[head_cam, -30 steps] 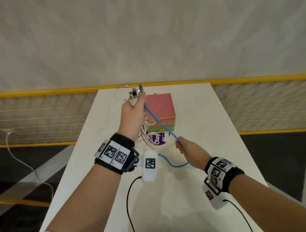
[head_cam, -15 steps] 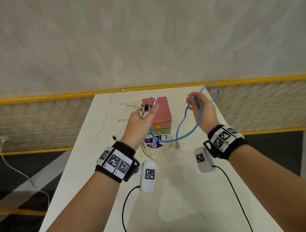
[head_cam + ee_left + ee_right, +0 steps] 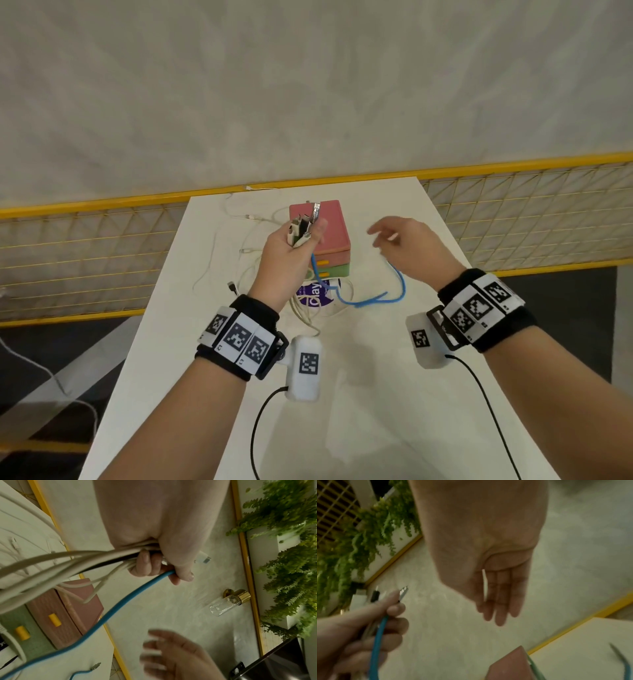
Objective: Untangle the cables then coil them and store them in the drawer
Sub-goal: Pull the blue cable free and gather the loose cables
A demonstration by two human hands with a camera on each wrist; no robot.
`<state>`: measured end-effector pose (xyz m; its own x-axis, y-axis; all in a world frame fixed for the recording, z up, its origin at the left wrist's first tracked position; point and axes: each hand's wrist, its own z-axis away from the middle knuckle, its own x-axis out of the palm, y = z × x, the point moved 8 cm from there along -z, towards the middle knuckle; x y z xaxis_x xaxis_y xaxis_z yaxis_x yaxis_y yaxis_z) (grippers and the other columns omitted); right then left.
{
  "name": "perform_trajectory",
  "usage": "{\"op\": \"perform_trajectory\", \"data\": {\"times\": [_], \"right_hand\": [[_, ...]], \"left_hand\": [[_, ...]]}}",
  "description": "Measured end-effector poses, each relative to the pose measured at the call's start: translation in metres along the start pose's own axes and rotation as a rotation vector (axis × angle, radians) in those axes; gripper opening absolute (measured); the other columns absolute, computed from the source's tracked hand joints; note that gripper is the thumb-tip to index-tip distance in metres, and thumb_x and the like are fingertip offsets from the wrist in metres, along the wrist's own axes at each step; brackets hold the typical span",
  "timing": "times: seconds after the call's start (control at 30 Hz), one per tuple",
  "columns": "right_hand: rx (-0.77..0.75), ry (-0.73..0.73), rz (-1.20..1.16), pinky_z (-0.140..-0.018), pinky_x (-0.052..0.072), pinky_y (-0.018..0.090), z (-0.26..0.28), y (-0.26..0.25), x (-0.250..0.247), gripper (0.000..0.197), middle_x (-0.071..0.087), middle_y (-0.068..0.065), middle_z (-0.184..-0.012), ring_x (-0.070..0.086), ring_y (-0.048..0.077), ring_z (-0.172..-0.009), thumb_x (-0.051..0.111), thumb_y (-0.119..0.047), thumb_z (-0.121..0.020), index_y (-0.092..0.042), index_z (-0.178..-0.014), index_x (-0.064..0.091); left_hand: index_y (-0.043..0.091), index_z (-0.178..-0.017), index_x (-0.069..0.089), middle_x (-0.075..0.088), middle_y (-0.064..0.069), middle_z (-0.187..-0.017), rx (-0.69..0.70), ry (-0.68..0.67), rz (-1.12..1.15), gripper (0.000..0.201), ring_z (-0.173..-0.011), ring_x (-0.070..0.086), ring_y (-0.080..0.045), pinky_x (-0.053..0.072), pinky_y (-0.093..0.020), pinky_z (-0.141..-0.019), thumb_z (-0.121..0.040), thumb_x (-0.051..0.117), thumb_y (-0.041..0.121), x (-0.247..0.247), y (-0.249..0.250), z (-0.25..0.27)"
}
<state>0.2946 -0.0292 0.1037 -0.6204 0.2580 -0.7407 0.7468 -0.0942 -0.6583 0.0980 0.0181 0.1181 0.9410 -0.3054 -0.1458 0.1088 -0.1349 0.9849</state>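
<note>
Clearly, with the right hand spread empty, the left hand gripping the bunched cables risks tightening the blue cable tangle.

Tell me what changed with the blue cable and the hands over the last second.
The right hand let go of the blue cable after lifting it toward the far right; it is now open and empty, and the cable's free length has dropped onto the table. The left hand still grips the bunched cable ends above the pink drawer box.
</note>
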Motion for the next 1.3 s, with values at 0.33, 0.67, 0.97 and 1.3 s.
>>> {"op": "perform_trajectory", "data": {"times": [0.33, 0.67, 0.97, 1.3], "right_hand": [[-0.033, -0.370, -0.738, -0.058, 0.048, 0.035, 0.037, -0.082, 0.082, 0.018, 0.054, 0.022, -0.076, 0.055, 0.027, -0.062, 0.045, 0.012, -0.087, 0.008, -0.105, 0.047], [0.065, -0.159, -0.747, -0.047, 0.032, 0.025, 0.032, -0.079, 0.079, 0.018, 0.042, 0.007, -0.051, 0.039, 0.009, -0.046, 0.041, 0.009, -0.084, -0.005, -0.073, 0.047], [0.158, -0.210, -0.773, -0.046, 0.038, 0.020, 0.033, -0.070, 0.078, 0.024, 0.043, 0.007, -0.051, 0.039, 0.017, -0.045, 0.039, 0.004, -0.088, 0.000, -0.066, 0.049], [0.155, -0.138, -0.709, -0.045, 0.036, 0.023, 0.026, -0.058, 0.068, 0.032, 0.042, -0.012, -0.040, 0.036, 0.005, -0.040, 0.054, 0.002, -0.084, -0.013, -0.056, 0.048]], "left_hand": [[0.015, -0.087, 0.063, 0.051, 0.001, -0.082, 0.158, -0.271, -0.321, 0.024, -0.089, 0.056, -0.015, 0.046, -0.030, -0.082, -0.092, 0.059, 0.038, 0.033, 0.026, 0.012], [0.020, -0.099, 0.056, 0.059, 0.007, -0.089, 0.486, -0.196, -0.446, 0.023, -0.081, 0.055, -0.008, 0.046, -0.021, -0.073, -0.084, 0.073, 0.026, 0.028, 0.051, 0.008], [0.014, -0.088, 0.055, 0.052, 0.002, -0.087, 0.594, -0.286, -0.491, 0.036, -0.081, 0.052, -0.014, 0.045, -0.037, -0.074, -0.098, 0.038, 0.044, 0.038, 0.055, 0.016], [0.019, -0.106, 0.068, 0.060, 0.010, -0.101, 0.457, -0.368, -0.469, 0.036, -0.097, 0.056, -0.001, 0.043, -0.017, -0.086, -0.101, 0.038, 0.039, 0.035, 0.042, 0.005]]}}
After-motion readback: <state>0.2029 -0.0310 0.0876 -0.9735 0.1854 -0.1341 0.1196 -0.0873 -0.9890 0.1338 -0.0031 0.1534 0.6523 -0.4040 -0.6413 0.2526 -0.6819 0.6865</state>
